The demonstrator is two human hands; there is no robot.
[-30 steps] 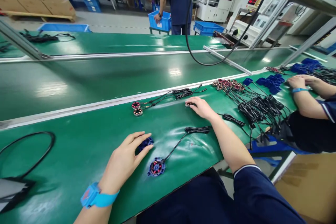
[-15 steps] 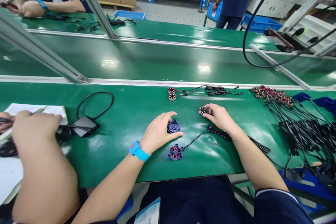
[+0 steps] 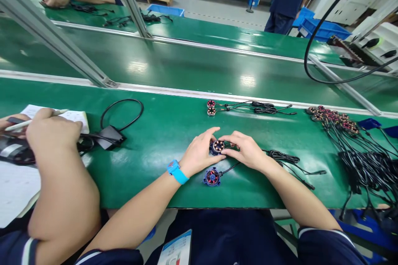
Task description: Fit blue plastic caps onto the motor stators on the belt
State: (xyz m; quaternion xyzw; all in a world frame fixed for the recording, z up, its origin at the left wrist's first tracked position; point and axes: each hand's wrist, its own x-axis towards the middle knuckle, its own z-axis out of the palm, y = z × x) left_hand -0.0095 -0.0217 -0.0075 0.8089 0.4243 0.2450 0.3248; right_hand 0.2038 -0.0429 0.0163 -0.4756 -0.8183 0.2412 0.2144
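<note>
My left hand (image 3: 199,154), with a blue wristband (image 3: 177,171), is closed around a small blue plastic housing (image 3: 212,147), which is mostly covered. My right hand (image 3: 247,151) pinches a round motor stator (image 3: 218,146) with coppery windings. That stator sits at the housing, over most of it; whether it is seated inside I cannot tell. Just below, on the green table, lies a second blue housing (image 3: 212,177) with red windings in it. Its black cable (image 3: 229,169) runs right, passing under my right hand.
Two stators (image 3: 211,111) with cables lie farther back. At the right is a heap of stators (image 3: 337,119) and black cables (image 3: 363,161). On the left, a co-worker's arm (image 3: 62,174) rests near papers (image 3: 18,190) and a black box (image 3: 109,137). A metal post (image 3: 62,37) slants overhead.
My right hand has moved left with the stator, bringing it to the housing at my left hand. My left fingers have closed in around the housing. The view has shifted slightly.
</note>
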